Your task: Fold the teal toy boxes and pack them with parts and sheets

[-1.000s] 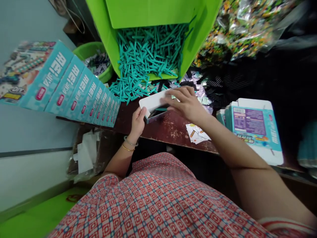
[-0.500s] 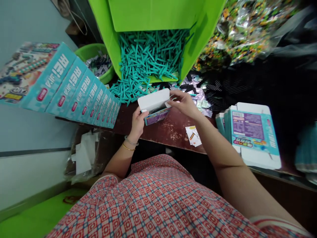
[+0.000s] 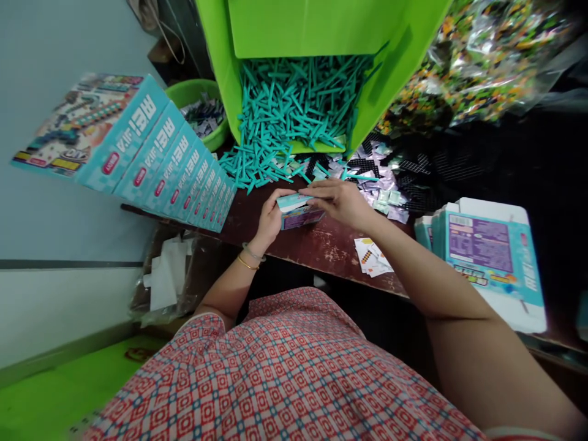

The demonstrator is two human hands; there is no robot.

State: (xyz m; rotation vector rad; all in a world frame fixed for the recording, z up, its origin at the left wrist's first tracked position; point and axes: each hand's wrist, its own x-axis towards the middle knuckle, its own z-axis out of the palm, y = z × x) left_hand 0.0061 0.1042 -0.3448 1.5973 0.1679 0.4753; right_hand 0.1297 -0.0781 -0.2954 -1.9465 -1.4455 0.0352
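A small teal and purple cardboard box (image 3: 299, 213) stands on the brown table edge (image 3: 321, 245), between both of my hands. My left hand (image 3: 270, 219) grips its left end with fingers curled round it. My right hand (image 3: 340, 199) lies over its top right, fingers pressing the lid flap flat. Just behind the box, teal plastic sticks (image 3: 294, 116) spill out of a bright green carton (image 3: 321, 37) onto the table.
A leaning row of closed teal boxes (image 3: 151, 147) stands at the left. Flat unfolded boxes (image 3: 487, 251) lie stacked at the right. Small printed leaflets (image 3: 372, 257) and foil packets (image 3: 386, 190) lie nearby. A green basin (image 3: 193, 95) sits behind, bagged colourful parts (image 3: 478, 55) at the upper right.
The white lid flap that stood open has been folded down onto the box. My right hand moved from the flap's edge onto the box top. The camera shifted a little.
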